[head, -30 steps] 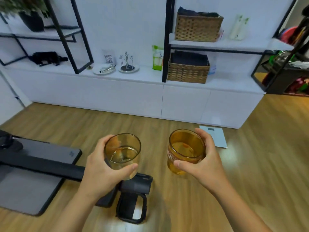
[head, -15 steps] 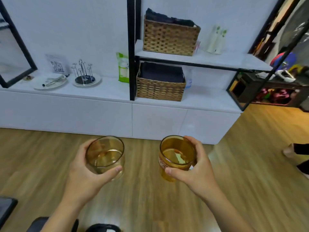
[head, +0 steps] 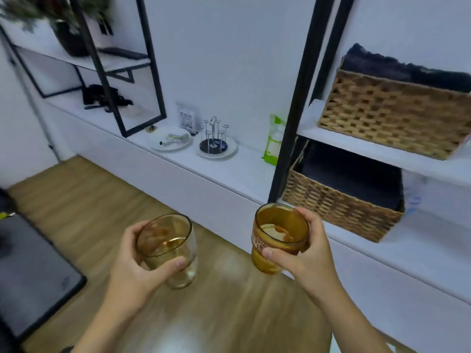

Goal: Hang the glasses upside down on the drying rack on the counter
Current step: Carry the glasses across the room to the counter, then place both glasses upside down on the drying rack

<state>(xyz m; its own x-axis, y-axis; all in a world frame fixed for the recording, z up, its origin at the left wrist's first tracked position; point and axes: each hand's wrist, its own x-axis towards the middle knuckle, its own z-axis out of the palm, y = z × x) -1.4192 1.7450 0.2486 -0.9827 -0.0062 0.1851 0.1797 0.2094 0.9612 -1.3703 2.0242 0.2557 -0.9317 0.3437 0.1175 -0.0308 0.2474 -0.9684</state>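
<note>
The left hand is wrapped around a pale amber glass, thumb across the near side and fingers curled behind it, and holds it upright, mouth up and tilted slightly, above the wooden floor. The right hand grips a darker amber glass the same way, thumb in front and fingers round the far side, also mouth up, with a band of pale lettering on its wall. The two glasses are level with each other and apart. Well beyond them, on the long white table against the wall, stands the drying rack: thin metal prongs rising from a round plate, with no glass on any prong. Just to its left lies a white plate holding small items too blurred to tell, and to its right a green and white pouch stands by a black upright. Two woven baskets sit on the shelving at right.
</note>
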